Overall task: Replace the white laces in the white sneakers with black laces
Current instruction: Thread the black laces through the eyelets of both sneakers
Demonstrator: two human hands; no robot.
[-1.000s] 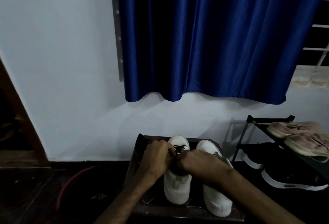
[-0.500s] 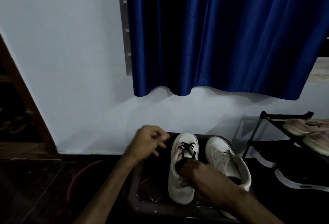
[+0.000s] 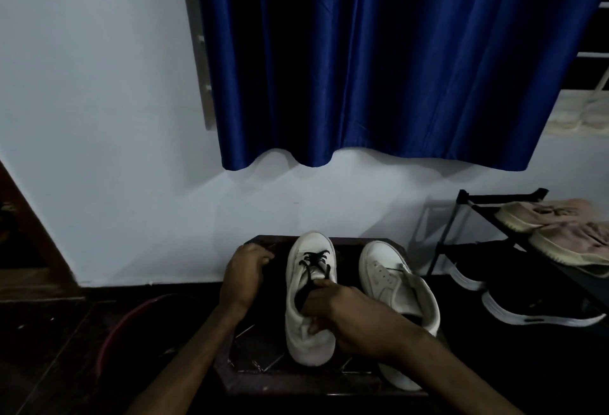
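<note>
Left hand (image 3: 245,274) drops back beside half-laced sneaker (image 3: 298,312) on worktop (image 3: 296,381), fingers curled, lace hold unclear; right hand (image 3: 346,314) grips its collar. Black lace (image 3: 314,261) fills toe-end eyelets only. Next, likely: thread upper eyelets; second sneaker (image 3: 389,279) looks unlaced.

Glossy satin curtain (image 3: 379,62); smooth matt white sneakers (image 3: 308,332).

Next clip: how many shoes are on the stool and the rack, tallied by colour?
White sneakers: 2
Pink shoes: 2
Black shoes: 2
Total: 6
</note>
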